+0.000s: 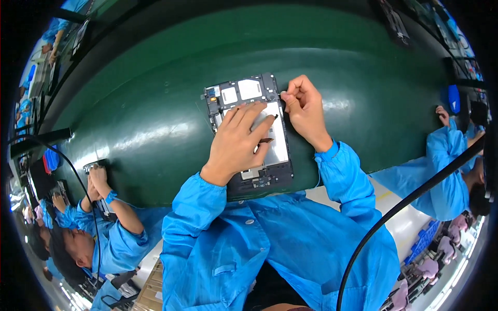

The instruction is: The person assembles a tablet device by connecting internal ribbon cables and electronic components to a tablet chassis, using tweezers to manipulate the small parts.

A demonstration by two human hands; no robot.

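Observation:
An opened tablet (pixel 278 136) lies on the green table in front of me, its black frame, silvery inner plate and circuit parts showing. My left hand (pixel 236 140) rests across its middle with the fingers spread. Between the thumb and forefinger a small dark pointed piece (pixel 266 140) shows; whether it is held or part of the tablet, I cannot tell. At the tablet's upper right edge my right hand (pixel 307 111) is closed in a pinch. Whatever is between those fingertips is too small to make out.
The green tabletop (pixel 150 135) spreads to both sides. On the left, a co-worker's hands (pixel 97 181) handle a small device; another person's hand (pixel 442 115) rests at the far right. A black cable (pixel 399 205) arcs across the lower right. A blue object (pixel 454 98) stands near the right rim.

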